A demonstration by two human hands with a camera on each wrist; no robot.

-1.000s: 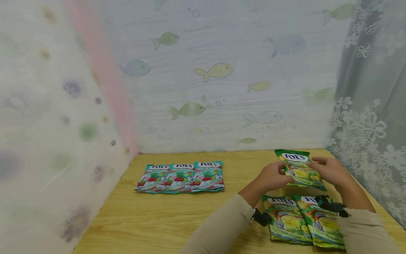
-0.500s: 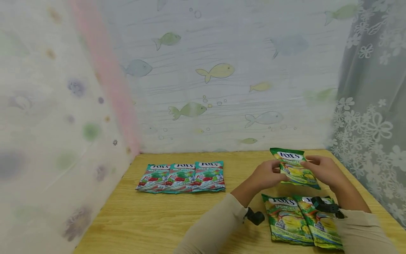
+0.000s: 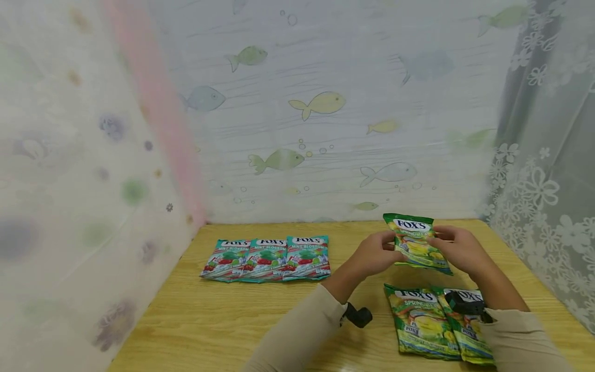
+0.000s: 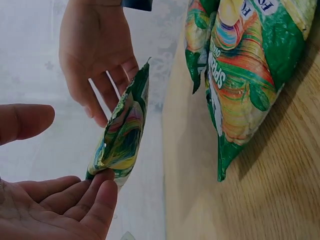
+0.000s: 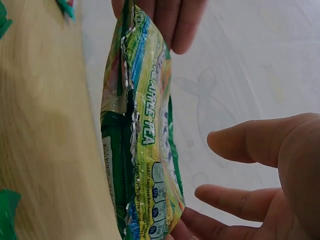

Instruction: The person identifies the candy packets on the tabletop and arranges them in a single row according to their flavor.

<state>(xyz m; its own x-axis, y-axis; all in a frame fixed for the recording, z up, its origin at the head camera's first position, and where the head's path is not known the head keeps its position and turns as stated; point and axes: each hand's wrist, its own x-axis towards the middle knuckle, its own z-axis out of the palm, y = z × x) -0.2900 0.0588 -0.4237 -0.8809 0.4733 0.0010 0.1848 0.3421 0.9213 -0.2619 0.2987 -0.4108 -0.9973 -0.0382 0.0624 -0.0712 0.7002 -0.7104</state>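
A green and yellow Fox's candy bag (image 3: pixel 411 245) is tilted up above the table, between my two hands. My left hand (image 3: pixel 374 256) supports its left edge; in the left wrist view its straight fingers (image 4: pixel 82 200) touch the bag while the thumb stands apart. At the right edge is my right hand (image 3: pixel 462 253). Its fingers reach behind the bag, and its thumb (image 5: pixel 245 142) is held away from the wrapper in the right wrist view. Two matching green bags, one left (image 3: pixel 423 325) and one right (image 3: pixel 469 330), lie overlapping below, the right one partly hidden by my forearm.
Three teal Mint Blossom candy bags (image 3: pixel 265 261) lie in an overlapping row toward the back left of the wooden table (image 3: pixel 209 325). A fish-patterned wall covering (image 3: pixel 297 129) rises behind, with a lace curtain (image 3: pixel 544 181) on the right.
Both hands have moved left with the raised green bag, and slightly up in view. The bags on the table keep their places.
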